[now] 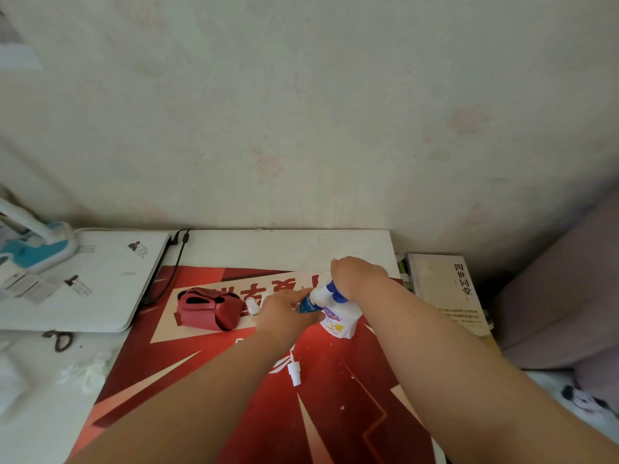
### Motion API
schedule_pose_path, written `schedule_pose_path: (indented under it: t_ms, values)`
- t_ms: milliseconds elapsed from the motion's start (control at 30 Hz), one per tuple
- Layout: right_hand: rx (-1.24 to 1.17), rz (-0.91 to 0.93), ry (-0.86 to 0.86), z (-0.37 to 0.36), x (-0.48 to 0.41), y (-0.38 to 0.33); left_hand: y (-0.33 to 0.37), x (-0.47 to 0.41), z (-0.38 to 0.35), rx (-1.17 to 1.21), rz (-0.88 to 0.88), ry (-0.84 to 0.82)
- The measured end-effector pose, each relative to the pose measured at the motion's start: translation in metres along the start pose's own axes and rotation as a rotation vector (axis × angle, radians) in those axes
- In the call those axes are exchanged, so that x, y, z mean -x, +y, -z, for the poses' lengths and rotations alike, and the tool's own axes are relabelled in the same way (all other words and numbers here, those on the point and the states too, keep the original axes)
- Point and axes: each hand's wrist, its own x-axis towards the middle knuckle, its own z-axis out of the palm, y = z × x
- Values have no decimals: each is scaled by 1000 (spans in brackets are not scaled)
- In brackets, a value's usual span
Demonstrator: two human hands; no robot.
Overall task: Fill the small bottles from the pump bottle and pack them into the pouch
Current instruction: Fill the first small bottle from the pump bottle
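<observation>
A white plastic pump bottle (335, 321) with a blue collar is stood on a red and cream printed poster (301, 413), which is spread over the white table (284, 246). Its pump head is covered by the right hand (360, 276), whose fingers are curled down over it. Just left of the pump bottle, at its spout, a small bottle with a blue-green label (307, 304) is gripped in the curled fingers of the left hand (284, 313). Further left of the pump bottle a red leather-like pouch (209, 309) is laid, and in front of the pump bottle a white spray cap (294, 370) is seen lying on the poster.
</observation>
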Motion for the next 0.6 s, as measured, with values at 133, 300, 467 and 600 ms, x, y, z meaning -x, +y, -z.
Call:
schedule_pose_path:
  t_ms: [133, 300, 467, 600]
  values:
    - [24, 0, 26, -4, 1, 0, -4, 0, 0, 1, -1, 0]
    - [9, -4, 19, -3, -1, 0, -4, 0, -1, 6, 10, 8]
    - [6, 5, 27, -3, 0, 0, -4, -1, -2, -11, 12, 8]
    - [0, 4, 26, -3, -1, 0, -4, -2, -2, -35, 14, -5]
